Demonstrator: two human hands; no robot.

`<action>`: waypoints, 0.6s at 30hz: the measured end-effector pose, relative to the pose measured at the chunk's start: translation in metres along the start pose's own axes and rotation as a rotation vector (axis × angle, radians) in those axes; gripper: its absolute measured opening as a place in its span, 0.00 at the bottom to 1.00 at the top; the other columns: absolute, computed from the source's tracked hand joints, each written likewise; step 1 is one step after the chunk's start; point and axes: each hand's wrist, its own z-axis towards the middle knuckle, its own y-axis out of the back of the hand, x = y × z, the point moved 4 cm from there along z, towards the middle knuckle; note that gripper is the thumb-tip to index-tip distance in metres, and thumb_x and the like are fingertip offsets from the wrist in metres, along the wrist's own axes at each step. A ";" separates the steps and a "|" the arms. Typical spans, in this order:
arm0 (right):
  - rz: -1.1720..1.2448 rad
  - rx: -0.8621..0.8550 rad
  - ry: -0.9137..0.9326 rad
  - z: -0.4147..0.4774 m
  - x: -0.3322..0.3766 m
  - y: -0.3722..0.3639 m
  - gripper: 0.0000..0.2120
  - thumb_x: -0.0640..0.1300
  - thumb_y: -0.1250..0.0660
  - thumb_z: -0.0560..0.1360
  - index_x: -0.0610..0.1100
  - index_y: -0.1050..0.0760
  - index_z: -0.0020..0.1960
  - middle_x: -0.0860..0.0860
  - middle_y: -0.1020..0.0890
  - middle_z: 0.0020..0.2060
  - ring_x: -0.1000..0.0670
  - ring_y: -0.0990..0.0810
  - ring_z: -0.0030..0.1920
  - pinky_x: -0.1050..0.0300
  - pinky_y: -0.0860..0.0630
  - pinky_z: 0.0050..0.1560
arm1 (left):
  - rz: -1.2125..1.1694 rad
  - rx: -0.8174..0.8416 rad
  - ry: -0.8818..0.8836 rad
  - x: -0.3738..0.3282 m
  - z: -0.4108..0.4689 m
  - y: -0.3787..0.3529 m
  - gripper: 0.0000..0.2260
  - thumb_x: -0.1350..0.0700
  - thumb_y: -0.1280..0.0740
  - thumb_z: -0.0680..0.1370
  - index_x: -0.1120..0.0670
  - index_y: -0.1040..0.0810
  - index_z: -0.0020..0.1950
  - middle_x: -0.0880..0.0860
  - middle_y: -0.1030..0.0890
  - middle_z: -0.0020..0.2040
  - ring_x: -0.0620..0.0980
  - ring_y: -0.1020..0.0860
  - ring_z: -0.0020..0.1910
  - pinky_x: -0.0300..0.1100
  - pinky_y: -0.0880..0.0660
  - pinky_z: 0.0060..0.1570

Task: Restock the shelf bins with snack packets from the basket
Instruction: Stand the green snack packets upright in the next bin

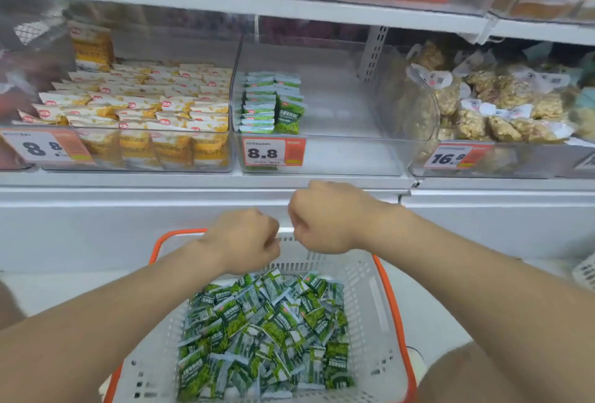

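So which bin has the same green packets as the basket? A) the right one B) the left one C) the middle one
C: the middle bin holds two short rows of green packets like those in the basket; the left has yellow packets, the right clear bags.

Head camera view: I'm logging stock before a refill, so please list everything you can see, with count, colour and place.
Basket: one, white with orange rim, below the shelf.
Loose packets: many, green, heaped in the basket.
Middle bin: one, clear, shelf centre, mostly bare.
Stacked packets: two short rows, green, left end of the middle bin.
Yellow packets: many, yellow and white, filling the left bin.
Snack bags: many, clear with brownish contents, in the right bin.
Price tags: three, white and orange, on these bin fronts; more above.
Left hand: one, curled, over the basket's far rim; any contents hidden.
Right hand: one, curled, beside it, slightly higher.
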 end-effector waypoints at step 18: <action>-0.141 0.520 0.199 -0.017 0.035 -0.137 0.11 0.35 0.37 0.80 0.45 0.34 0.42 0.49 0.31 0.38 0.50 0.30 0.33 0.55 0.30 0.31 | 0.450 0.893 -0.464 -0.018 -0.086 -0.266 0.30 0.60 0.37 0.85 0.50 0.47 0.84 0.61 0.57 0.84 0.68 0.28 0.68 0.61 0.23 0.61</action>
